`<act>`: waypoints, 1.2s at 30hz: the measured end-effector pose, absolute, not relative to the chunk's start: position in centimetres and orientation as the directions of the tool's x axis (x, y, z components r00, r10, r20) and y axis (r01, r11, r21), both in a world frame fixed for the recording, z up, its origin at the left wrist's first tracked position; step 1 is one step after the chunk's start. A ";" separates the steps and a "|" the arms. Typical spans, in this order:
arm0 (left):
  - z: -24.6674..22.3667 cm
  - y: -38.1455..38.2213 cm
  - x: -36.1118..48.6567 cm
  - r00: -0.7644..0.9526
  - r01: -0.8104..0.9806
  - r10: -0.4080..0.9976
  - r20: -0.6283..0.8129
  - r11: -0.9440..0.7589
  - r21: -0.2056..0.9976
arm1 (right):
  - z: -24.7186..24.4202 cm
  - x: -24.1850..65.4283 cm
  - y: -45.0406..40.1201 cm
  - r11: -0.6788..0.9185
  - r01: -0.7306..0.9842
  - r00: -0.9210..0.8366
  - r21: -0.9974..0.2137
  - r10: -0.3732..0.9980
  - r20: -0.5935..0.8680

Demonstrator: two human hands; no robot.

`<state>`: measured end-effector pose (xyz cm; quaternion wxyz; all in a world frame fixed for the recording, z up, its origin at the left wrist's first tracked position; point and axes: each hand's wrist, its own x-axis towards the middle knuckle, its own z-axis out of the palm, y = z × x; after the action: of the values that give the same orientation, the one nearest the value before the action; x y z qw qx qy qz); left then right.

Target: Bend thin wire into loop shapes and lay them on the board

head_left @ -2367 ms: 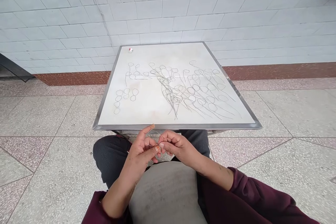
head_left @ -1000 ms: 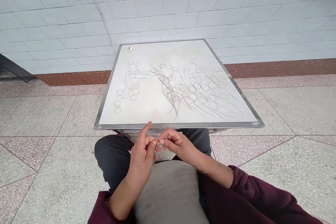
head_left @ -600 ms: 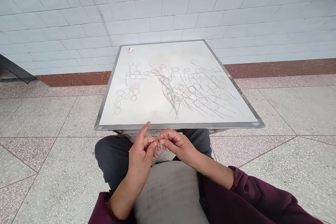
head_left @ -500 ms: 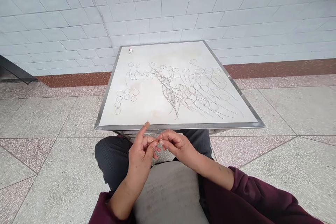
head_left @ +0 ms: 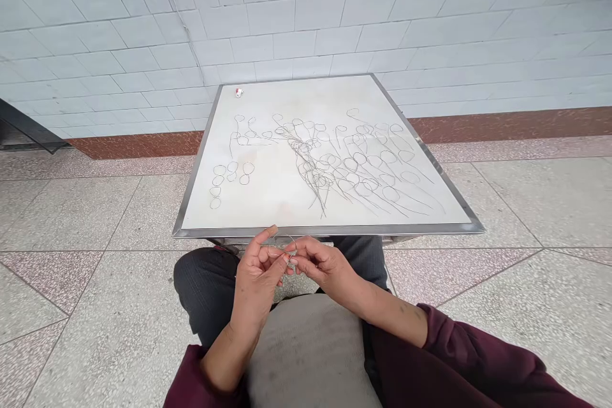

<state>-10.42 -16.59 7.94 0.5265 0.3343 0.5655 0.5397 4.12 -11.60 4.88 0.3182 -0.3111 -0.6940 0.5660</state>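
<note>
Thin metal wire [head_left: 296, 243], bent in a curve, was in both hands, just off the near edge of the white table [head_left: 261, 204] at its 6 o'clock, over the lap. Left hand [head_left: 257, 271], toward 7: thumb pinching the wire against a finger, index raised and apart from the thumb, pointing to about 1; the other fingers curled, partly hidden. Right hand [head_left: 326, 261], at 6: thumb and index pinching the wire right beside the left fingertips, rest folded under, detail too small to tell.

On the table, middle to 4 o'clock: a tangled heap of looped wires [head_left: 314, 177] with long tails, overlapping. At 9 to 8: a few figure-eight wires [head_left: 247, 173], apart from the heap. At 11, near the far corner: a small red-and-white item [head_left: 239, 93], unclear what.

Risks, my judgement: the pinch looked small, so springy wire could slip and flick open. Uneven pull between the hands would likely skew the curve or kink it. A loose end could prick a fingertip, since both thumbs sat close to the crossing. A dropped wire would probably land on lap or floor, as no tabletop lay beneath the hands.
</note>
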 end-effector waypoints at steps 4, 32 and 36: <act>8.0 -16.8 -10.6 -0.187 -0.165 0.957 -0.220 0.190 0.968 | 5.2 4.1 -11.7 0.189 0.049 -0.615 -0.981 0.780 0.119; 7.9 -17.2 -11.0 -0.093 -0.176 0.962 -0.256 0.237 0.955 | 4.7 4.4 -11.2 0.185 0.070 -0.439 -0.980 0.888 0.137; 8.0 -17.1 -11.0 -0.105 -0.169 0.953 -0.284 0.264 0.950 | 4.6 4.2 -11.2 0.085 -0.031 -0.430 -0.996 0.898 0.089</act>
<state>-10.95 -17.08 8.03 0.5683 0.3525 0.5558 0.4938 4.20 -11.25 4.59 0.4018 -0.3515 -0.6171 0.5781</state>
